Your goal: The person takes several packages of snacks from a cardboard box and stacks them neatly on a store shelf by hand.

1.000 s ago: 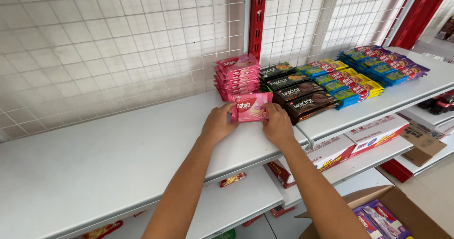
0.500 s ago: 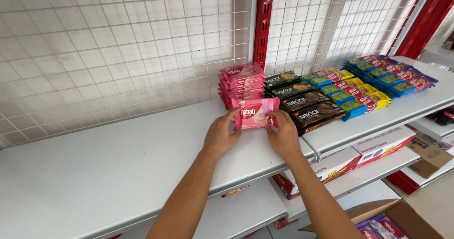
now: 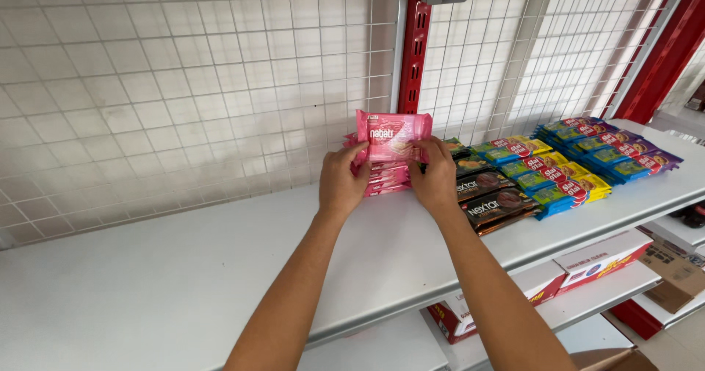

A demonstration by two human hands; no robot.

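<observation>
**A:** What is in the hands?

**B:** A pink snack packet (image 3: 391, 136), held flat side toward the camera. The left hand (image 3: 341, 182) grips its left edge and the right hand (image 3: 435, 176) grips its right edge, fingers curled around the wrapper on both sides. The packet is raised a little above a stack of pink packets (image 3: 385, 178) of the same kind.

**A:** Where does that stack sit?

**B:** Directly between the two hands and just under the held packet, on a white shelf (image 3: 183, 275). The lower part of the stack shows between the palms; whether the held packet touches the top one I cannot tell.

**A:** And beside the hands?

**B:** Just right of the right hand lie dark brown packets (image 3: 493, 198), the nearest one touching or almost touching the hand. Further right come rows of green, yellow and red packets (image 3: 543, 173), then blue and purple packets (image 3: 613, 147) farthest from the hands.

**A:** Behind?

**B:** A white wire grid (image 3: 183, 92) stands beyond the fingers, with a red upright post (image 3: 413, 44) rising just above the held packet.

**A:** Below?

**B:** Under the right forearm, a lower shelf carries white and red boxes (image 3: 598, 257), and a brown cardboard box (image 3: 679, 279) sits off to the far right.
</observation>
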